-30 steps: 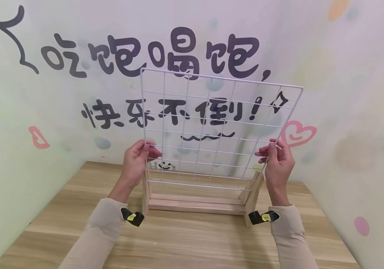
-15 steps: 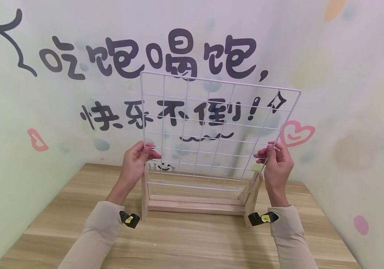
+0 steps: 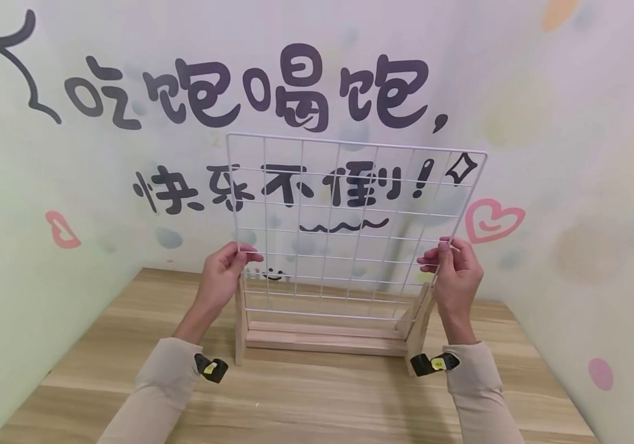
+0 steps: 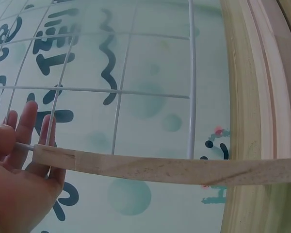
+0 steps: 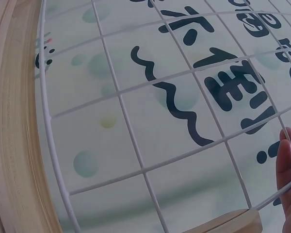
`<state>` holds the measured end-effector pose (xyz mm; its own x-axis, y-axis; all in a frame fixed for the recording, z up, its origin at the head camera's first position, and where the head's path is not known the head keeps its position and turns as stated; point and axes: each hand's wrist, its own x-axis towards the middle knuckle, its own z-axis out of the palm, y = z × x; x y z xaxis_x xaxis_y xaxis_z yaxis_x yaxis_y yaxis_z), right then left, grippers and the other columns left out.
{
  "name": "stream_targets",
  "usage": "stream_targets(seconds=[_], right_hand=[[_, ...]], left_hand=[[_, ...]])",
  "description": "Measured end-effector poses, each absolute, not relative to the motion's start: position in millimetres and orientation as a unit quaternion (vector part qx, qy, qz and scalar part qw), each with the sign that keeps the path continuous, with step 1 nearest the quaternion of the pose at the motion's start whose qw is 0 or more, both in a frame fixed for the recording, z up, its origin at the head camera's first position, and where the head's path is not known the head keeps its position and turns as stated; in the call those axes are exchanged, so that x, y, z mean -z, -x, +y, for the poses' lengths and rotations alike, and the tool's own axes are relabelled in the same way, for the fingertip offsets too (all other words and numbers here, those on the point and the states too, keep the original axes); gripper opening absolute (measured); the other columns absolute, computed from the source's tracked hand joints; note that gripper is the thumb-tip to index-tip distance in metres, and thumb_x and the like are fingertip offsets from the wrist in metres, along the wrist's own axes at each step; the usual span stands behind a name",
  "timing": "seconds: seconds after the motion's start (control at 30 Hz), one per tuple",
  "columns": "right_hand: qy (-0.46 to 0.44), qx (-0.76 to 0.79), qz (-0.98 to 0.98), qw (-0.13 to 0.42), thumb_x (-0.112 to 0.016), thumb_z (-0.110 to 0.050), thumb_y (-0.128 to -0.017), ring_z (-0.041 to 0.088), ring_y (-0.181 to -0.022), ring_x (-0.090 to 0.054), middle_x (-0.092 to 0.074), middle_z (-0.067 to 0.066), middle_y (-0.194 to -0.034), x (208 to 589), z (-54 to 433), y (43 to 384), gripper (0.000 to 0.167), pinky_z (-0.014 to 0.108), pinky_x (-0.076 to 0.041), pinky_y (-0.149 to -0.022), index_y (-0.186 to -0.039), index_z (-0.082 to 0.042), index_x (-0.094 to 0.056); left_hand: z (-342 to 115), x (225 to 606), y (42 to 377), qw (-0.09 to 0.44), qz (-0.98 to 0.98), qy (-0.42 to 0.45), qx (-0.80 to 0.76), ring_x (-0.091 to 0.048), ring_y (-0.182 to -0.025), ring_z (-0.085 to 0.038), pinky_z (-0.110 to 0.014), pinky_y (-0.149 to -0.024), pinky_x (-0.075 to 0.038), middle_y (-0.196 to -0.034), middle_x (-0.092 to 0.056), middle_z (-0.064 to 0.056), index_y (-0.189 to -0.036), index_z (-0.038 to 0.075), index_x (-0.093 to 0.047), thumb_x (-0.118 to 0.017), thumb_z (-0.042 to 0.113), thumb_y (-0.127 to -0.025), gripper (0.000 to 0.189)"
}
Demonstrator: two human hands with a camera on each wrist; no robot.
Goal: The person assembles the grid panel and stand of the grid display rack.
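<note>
A white wire grid panel (image 3: 357,143) stands above a wooden stand (image 3: 325,345), leaning slightly. My left hand (image 3: 219,274) pinches the panel's left edge, thumb in front and fingers behind. On the right edge, my right hand (image 3: 458,271) pinches in the same way. The panel's bottom wire is above the stand's crossbar, between the two uprights. In the left wrist view, an upright (image 4: 160,167) ends close to the left hand (image 4: 24,179), where the edge wire meets its tip. The right wrist view shows the other upright's tip (image 5: 233,223) near the right fingers (image 5: 285,165).
The stand rests on a wood-grain table (image 3: 317,401). Behind it rises a pale wall (image 3: 572,154) with dark painted characters and coloured spots. Black wrist straps (image 3: 213,368) sit at both sleeve cuffs.
Both hands have lowered the grid panel toward the stand. Its left side has dropped more, so the top edge is more level. The stand has stayed in place.
</note>
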<state>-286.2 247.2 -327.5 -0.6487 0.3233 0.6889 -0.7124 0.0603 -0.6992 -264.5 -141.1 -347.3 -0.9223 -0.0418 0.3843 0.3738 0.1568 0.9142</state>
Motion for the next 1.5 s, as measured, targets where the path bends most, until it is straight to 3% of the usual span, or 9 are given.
stream_targets(seconds=[0.43,0.53,0.63,0.73,0.97,1.07,1.3,1.4,1.5], right_hand=[[-0.167,-0.667,-0.622,0.375,-0.058,-0.010,-0.100,0.013,-0.067,-0.072,-0.069,0.005,-0.078,334.8,247.9,283.9,0.013,0.025,-0.059,-0.064,-0.105,0.001,-0.063],[-0.171,-0.669,-0.619,0.374,-0.058,-0.010,-0.100,0.013,-0.067,-0.072,-0.069,0.005,-0.077,337.7,248.4,284.0,0.013,0.026,-0.059,-0.064,-0.105,0.001,-0.063],[-0.173,-0.672,-0.616,0.374,-0.058,-0.008,-0.099,0.013,-0.067,-0.072,-0.069,0.005,-0.076,340.6,248.7,284.0,0.012,0.026,-0.059,-0.064,-0.103,0.002,-0.063],[-0.172,-0.674,-0.613,0.374,-0.058,-0.008,-0.099,0.013,-0.066,-0.072,-0.069,0.005,-0.076,342.9,248.8,284.5,0.011,0.027,-0.059,-0.065,-0.102,0.002,-0.063],[-0.172,-0.681,-0.609,0.369,-0.058,-0.006,-0.099,0.013,-0.067,-0.072,-0.070,0.005,-0.075,349.0,248.3,284.1,0.009,0.027,-0.059,-0.068,-0.099,0.002,-0.062],[-0.172,-0.688,-0.601,0.368,-0.058,-0.004,-0.098,0.014,-0.067,-0.072,-0.071,0.005,-0.075,351.6,248.9,283.2,0.009,0.026,-0.059,-0.068,-0.097,0.004,-0.063],[-0.176,-0.694,-0.592,0.369,-0.058,-0.001,-0.097,0.014,-0.068,-0.072,-0.071,0.007,-0.077,355.9,250.6,282.6,0.008,0.024,-0.059,-0.070,-0.096,0.003,-0.065],[-0.181,-0.692,-0.591,0.372,-0.058,0.000,-0.097,0.014,-0.069,-0.071,-0.071,0.008,-0.078,357.1,251.4,282.7,0.008,0.024,-0.059,-0.070,-0.095,0.003,-0.065],[-0.184,-0.691,-0.591,0.372,-0.058,0.000,-0.098,0.014,-0.069,-0.071,-0.070,0.008,-0.078,358.1,252.0,282.6,0.013,0.024,-0.059,-0.070,-0.095,0.012,-0.061]], left_hand=[[-144.4,353.3,263.1,0.160,-0.757,0.116,0.623,-0.060,-0.112,-0.012,-0.013,-0.090,-0.046,-0.115,-0.069,-0.023,-0.114,-0.005,-0.061,-0.045,0.006,-0.105,0.022],[-144.6,355.2,263.0,0.163,-0.760,0.115,0.618,-0.057,-0.094,-0.010,-0.014,-0.076,-0.044,-0.115,-0.069,-0.022,-0.113,-0.004,-0.063,-0.046,0.005,-0.104,0.021],[-144.6,357.3,263.0,0.166,-0.766,0.111,0.610,-0.044,-0.072,-0.009,-0.019,-0.062,-0.038,-0.112,-0.069,-0.020,-0.113,-0.003,-0.065,-0.048,0.006,-0.104,0.021],[-144.9,359.0,263.2,0.167,-0.774,0.107,0.602,-0.034,-0.064,-0.011,-0.022,-0.057,-0.034,-0.106,-0.067,-0.017,-0.113,-0.001,-0.066,-0.049,0.007,-0.104,0.021],[-146.2,362.0,262.0,0.155,-0.783,0.105,0.593,-0.038,-0.068,-0.013,-0.021,-0.058,-0.035,-0.092,-0.060,-0.007,-0.114,-0.001,-0.066,-0.049,0.007,-0.103,0.022],[-146.2,363.1,261.7,0.154,-0.782,0.110,0.594,-0.037,-0.068,-0.013,-0.021,-0.058,-0.034,-0.089,-0.058,-0.008,-0.114,-0.003,-0.066,-0.049,0.006,-0.103,0.022],[-146.2,365.9,261.0,0.151,-0.770,0.119,0.608,-0.047,-0.080,-0.013,-0.019,-0.066,-0.039,-0.110,-0.066,-0.022,-0.112,-0.008,-0.065,-0.047,0.004,-0.103,0.023],[-147.2,366.7,260.3,0.143,-0.776,0.120,0.603,-0.048,-0.083,-0.015,-0.019,-0.068,-0.040,-0.112,-0.065,-0.021,-0.114,-0.006,-0.065,-0.047,0.007,-0.104,0.024],[-148.0,367.2,259.2,0.140,-0.785,0.123,0.591,-0.046,-0.080,-0.015,-0.020,-0.066,-0.039,-0.102,-0.062,-0.017,-0.116,-0.005,-0.065,-0.047,0.009,-0.105,0.025]])
